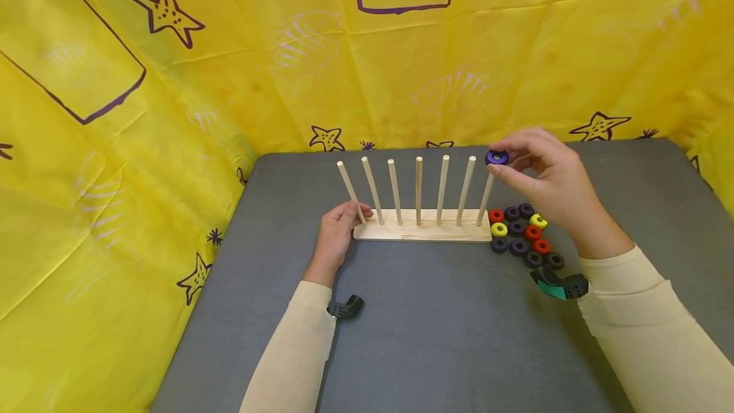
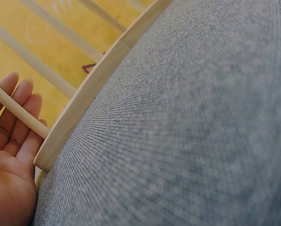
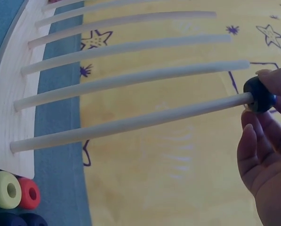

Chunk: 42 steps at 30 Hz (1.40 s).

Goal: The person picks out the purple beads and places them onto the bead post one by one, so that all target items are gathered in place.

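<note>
Your sleeves (image 1: 298,343) fill the near edge of the head view. Purple ring (image 1: 496,157): small, rigid, likely light; your right hand (image 1: 545,177) pinches it by the rim, its hole meeting the tip of the rightmost peg (image 1: 485,199). Rim grip keeps the bore clear; a smooth surface could slip. Seven thin dowels stand in the wooden base (image 1: 424,229), some leaning, all bare; judged easy to flex. Your left hand (image 1: 338,234) rests against the base's left end, fingers (image 2: 18,113) fairly straight behind the leftmost peg (image 1: 351,192). Loose rings (image 1: 522,234), purple, red, yellow, black, lie clustered on the grey bench (image 1: 436,324) just right of the base. No containers.
</note>
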Each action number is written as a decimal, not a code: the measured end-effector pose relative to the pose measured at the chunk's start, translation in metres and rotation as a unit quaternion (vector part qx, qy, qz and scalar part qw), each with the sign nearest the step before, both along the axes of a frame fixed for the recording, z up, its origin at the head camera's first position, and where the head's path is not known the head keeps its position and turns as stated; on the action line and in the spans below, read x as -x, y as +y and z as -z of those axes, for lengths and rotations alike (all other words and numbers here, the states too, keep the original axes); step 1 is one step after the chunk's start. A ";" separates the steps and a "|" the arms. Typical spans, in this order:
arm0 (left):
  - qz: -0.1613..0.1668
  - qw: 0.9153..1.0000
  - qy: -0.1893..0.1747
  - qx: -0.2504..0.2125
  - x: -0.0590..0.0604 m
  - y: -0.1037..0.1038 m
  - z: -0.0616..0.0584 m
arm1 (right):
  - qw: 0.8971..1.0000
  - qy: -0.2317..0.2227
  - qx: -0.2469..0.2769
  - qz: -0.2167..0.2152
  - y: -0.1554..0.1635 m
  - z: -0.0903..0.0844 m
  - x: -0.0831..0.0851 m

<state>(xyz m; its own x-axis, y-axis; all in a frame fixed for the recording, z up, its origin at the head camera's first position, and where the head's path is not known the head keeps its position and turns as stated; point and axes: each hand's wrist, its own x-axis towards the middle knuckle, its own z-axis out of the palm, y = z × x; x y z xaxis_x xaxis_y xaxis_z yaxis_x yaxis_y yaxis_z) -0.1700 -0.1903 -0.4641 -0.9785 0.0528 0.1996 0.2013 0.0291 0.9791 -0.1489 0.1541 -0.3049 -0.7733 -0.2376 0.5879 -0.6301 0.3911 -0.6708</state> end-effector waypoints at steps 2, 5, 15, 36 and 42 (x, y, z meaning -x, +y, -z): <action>0.000 1.000 0.000 -0.001 0.000 0.000 0.000 | 1.000 -0.003 -0.001 0.001 0.000 0.001 0.000; -0.001 1.000 -0.001 -0.001 0.000 0.000 0.001 | 1.000 -0.006 -0.001 0.002 0.001 0.004 0.000; 0.001 1.000 -0.005 0.004 0.001 0.000 0.001 | 1.000 -0.008 -0.001 0.006 0.003 0.007 0.001; -0.008 1.000 -0.001 0.002 0.001 0.000 0.003 | 0.999 -0.024 0.033 -0.007 0.011 0.010 -0.002; -0.007 1.000 -0.009 0.002 0.001 0.000 0.003 | 0.994 -0.064 0.077 -0.042 0.026 0.024 0.004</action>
<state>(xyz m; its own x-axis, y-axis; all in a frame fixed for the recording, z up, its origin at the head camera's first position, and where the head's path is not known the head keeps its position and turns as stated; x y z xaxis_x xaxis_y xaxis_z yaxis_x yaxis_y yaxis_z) -0.1708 -0.1905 -0.4672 -0.9826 0.0400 0.1815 0.1829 0.0358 0.9825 -0.1532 0.1796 -0.3292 -0.8254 -0.2191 0.5203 -0.5617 0.2267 -0.7956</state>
